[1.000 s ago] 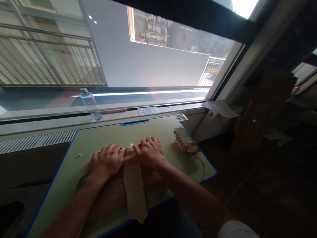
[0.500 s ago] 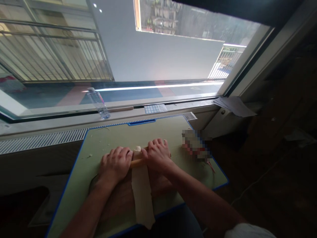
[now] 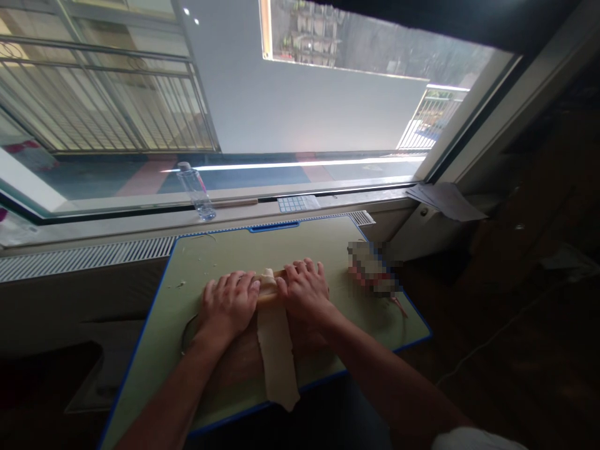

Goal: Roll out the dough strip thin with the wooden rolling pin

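A long flat strip of pale dough (image 3: 277, 356) runs toward me over a wooden board (image 3: 239, 359), its near end hanging at the edge of the green cutting mat (image 3: 323, 234). Across the strip's far part lies a wooden rolling pin (image 3: 272, 300), with dough showing over and behind it. My left hand (image 3: 230, 301) is closed over the pin on the left of the dough, and my right hand (image 3: 305, 289) grips it on the right. Both thumbs point inward near the dough. My palms hide most of the pin.
A clear bottle (image 3: 197, 192) stands on the windowsill beside a thin stick (image 3: 234, 203) and a blue-patterned card (image 3: 299, 204). A blurred-out item (image 3: 372, 267) lies at the mat's right edge. Dough scraps (image 3: 180, 284) lie at left. Papers (image 3: 445, 200) sit right of the window.
The view has shifted slightly, so the scene sits a little further right. Both hands stay on the rolling pin, and more dough now shows over it between them.
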`<state>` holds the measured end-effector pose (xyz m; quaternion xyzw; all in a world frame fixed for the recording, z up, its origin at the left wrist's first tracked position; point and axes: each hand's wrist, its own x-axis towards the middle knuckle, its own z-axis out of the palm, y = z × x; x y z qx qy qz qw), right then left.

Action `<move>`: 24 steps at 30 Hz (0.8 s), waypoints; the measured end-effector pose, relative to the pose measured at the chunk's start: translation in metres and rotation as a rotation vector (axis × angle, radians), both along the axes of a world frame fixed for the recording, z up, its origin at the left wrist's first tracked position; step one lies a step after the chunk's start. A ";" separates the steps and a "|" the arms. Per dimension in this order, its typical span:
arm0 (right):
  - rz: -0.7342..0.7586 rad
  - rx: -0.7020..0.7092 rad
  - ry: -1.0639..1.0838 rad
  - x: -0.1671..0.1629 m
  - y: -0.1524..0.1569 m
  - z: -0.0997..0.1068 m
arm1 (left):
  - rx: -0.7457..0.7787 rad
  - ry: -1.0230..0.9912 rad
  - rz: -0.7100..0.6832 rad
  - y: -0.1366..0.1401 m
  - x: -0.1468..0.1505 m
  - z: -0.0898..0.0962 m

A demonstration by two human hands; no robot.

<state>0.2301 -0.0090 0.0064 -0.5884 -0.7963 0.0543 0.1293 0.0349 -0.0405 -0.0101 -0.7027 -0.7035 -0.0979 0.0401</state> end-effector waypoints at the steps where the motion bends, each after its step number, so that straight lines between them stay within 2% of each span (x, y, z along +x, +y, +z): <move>1: -0.002 -0.011 -0.001 -0.001 0.003 0.000 | -0.022 -0.006 0.001 0.003 -0.001 0.000; 7: -0.019 -0.044 -0.025 -0.002 0.012 -0.001 | -0.062 -0.020 -0.003 0.011 -0.003 0.000; 12: -0.013 0.021 -0.024 0.005 -0.014 -0.005 | 0.016 0.003 0.008 -0.013 0.006 0.001; 18: -0.012 0.027 0.012 0.012 -0.042 -0.013 | 0.055 -0.030 0.019 -0.048 0.016 0.000; 24: -0.010 0.035 0.002 0.011 -0.036 -0.015 | 0.043 -0.038 0.042 -0.041 0.015 -0.003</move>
